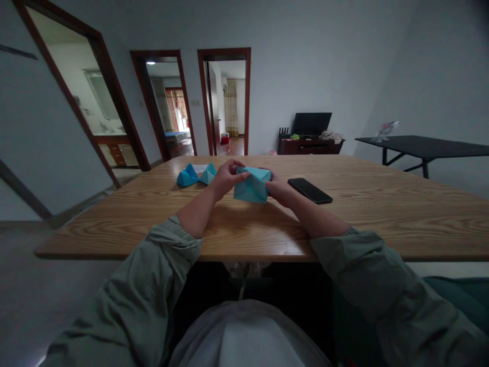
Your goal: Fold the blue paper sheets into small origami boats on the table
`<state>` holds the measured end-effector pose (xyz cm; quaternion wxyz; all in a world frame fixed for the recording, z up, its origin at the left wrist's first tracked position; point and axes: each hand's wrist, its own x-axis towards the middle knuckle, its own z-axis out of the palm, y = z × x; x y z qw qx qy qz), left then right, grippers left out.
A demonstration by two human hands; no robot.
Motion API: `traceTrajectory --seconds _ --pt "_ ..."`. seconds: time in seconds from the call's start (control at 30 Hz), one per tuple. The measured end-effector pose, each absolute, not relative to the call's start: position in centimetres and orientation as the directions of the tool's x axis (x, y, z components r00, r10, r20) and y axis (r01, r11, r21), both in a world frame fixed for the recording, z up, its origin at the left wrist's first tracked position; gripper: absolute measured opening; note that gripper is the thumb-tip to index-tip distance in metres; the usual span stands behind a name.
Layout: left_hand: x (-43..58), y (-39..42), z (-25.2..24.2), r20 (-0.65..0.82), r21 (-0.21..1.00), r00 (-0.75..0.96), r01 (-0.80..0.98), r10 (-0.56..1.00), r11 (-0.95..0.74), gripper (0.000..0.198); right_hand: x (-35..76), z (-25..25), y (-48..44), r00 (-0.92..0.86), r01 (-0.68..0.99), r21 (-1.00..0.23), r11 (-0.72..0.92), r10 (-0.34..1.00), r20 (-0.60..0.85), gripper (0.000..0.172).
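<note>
Count: two hands, three blue origami pieces, one phone. The held origami piece (252, 184) is located at mid-table, between the left hand (228, 178) and the right hand (279, 190). The left fingers are bent over its upper left edge, grasping it. The right fingers grasp its right side, partly hidden behind the paper. The first loose origami piece (187, 176) and the second loose origami piece (208, 174) stand just left of the left hand, beside a white paper sheet (199, 168). A black smartphone (309, 190) lies just right of the right hand. The wooden table (382, 224) extends well past the phone on the right; both forearms cross its near edge. Beyond its far edge stand a black table (424, 145) and a dark cabinet (309, 147).
</note>
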<state>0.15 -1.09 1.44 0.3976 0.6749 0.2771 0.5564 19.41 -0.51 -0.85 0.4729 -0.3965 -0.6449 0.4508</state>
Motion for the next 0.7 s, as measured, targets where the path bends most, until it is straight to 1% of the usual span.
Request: traceTrajectory --seconds 0.07,0.2,0.33,0.5,0.57,0.6,0.67,0.7 --pt "0.2 -1.0 1.3 0.540 0.836 0.234 -0.040 0.809 -0.547 0.037 19.5 -1.0 0.0 -0.212 0.056 -0.961 0.272 0.943 0.255 0.064" --pt "0.1 -0.9 1.4 0.563 0.815 0.224 0.005 0.795 -0.579 0.032 19.5 -0.9 0.4 -0.143 0.052 -0.959 0.278 0.953 0.269 0.059" --pt "0.0 -0.7 1.5 0.611 0.774 0.128 0.108 0.781 -0.624 0.025 19.4 -0.4 0.2 -0.106 0.011 -0.968 0.251 0.963 0.249 0.057" --pt "-0.1 0.0 1.4 0.645 0.748 0.023 0.188 0.764 -0.637 0.028 19.4 0.0 0.4 -0.059 -0.020 -0.963 0.269 0.961 0.270 0.058" --pt "-0.1 0.2 1.4 0.652 0.745 -0.017 0.201 0.758 -0.636 0.029 19.4 -0.2 0.6 -0.053 -0.023 -0.957 0.290 0.955 0.291 0.053" --pt "-0.2 0.2 1.4 0.659 0.741 -0.040 0.207 0.751 -0.639 0.030 19.4 -0.3 0.6 -0.054 -0.016 -0.957 0.290 0.955 0.290 0.048" --pt "-0.3 0.2 1.5 0.676 0.729 -0.088 0.219 0.731 -0.648 0.030 19.4 -0.6 0.5 -0.089 0.010 -0.973 0.231 0.969 0.229 0.034" --pt "-0.3 0.1 1.6 0.684 0.724 -0.112 0.224 0.721 -0.652 0.030 19.3 -0.7 0.4 -0.131 0.029 -0.986 0.165 0.978 0.160 0.026"
